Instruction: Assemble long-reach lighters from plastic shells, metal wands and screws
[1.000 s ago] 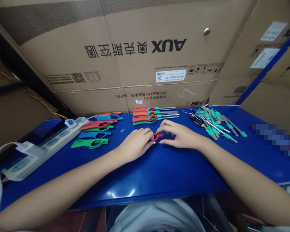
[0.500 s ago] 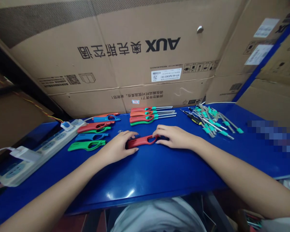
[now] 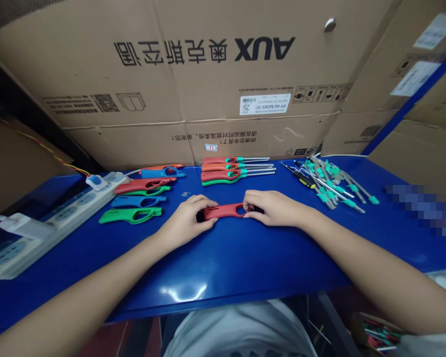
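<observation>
Just below frame centre, left hand (image 3: 189, 216) and right hand (image 3: 274, 208) gripped opposite ends of red casing (image 3: 226, 211), which looked light, stiff, slick, best held by its broad body.

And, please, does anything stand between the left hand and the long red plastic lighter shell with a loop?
Nothing visible does: the left hand holds the red plastic lighter shell by its solid end, and the right hand grips its looped end.
</observation>
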Demonstrator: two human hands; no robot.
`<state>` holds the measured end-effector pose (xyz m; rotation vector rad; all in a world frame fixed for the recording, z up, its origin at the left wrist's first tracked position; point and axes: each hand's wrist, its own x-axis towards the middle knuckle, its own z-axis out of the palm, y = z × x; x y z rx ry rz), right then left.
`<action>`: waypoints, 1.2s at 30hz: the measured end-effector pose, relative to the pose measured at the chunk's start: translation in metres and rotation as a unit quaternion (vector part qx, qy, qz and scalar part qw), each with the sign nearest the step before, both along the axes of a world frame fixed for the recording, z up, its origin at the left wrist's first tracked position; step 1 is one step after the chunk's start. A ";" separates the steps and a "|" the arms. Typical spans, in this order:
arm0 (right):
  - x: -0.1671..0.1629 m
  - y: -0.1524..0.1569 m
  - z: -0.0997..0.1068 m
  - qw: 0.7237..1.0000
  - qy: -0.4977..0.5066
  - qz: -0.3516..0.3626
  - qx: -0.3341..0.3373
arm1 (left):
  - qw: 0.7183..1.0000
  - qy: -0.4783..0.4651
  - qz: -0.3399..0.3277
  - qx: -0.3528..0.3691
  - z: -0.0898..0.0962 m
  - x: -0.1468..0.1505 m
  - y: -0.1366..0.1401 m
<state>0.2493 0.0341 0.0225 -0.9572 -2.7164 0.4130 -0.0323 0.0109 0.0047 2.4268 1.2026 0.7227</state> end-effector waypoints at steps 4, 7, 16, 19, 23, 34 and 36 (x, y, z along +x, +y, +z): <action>0.001 -0.002 0.003 0.999 -0.027 0.017 0.001 | 1.000 -0.016 -0.002 -0.004 -0.001 0.003 -0.002; 0.002 -0.002 0.006 0.999 -0.027 0.014 -0.013 | 1.000 -0.018 -0.005 -0.005 -0.002 0.005 -0.002; 0.002 -0.006 0.010 0.999 -0.037 0.009 -0.005 | 0.999 -0.034 -0.008 -0.002 -0.007 0.008 -0.002; -0.001 -0.008 0.010 0.999 -0.041 0.015 0.005 | 0.999 -0.031 -0.011 0.003 -0.009 0.008 -0.002; -0.004 -0.009 0.010 0.999 -0.030 0.011 -0.010 | 0.999 -0.032 -0.013 0.005 -0.008 0.008 -0.001; 0.000 -0.003 0.010 0.995 0.093 -0.038 -0.019 | 0.998 -0.064 0.004 -0.002 -0.010 0.008 0.000; 0.000 -0.003 0.008 0.996 0.053 0.004 -0.075 | 0.997 -0.071 0.004 -0.004 -0.012 0.008 0.002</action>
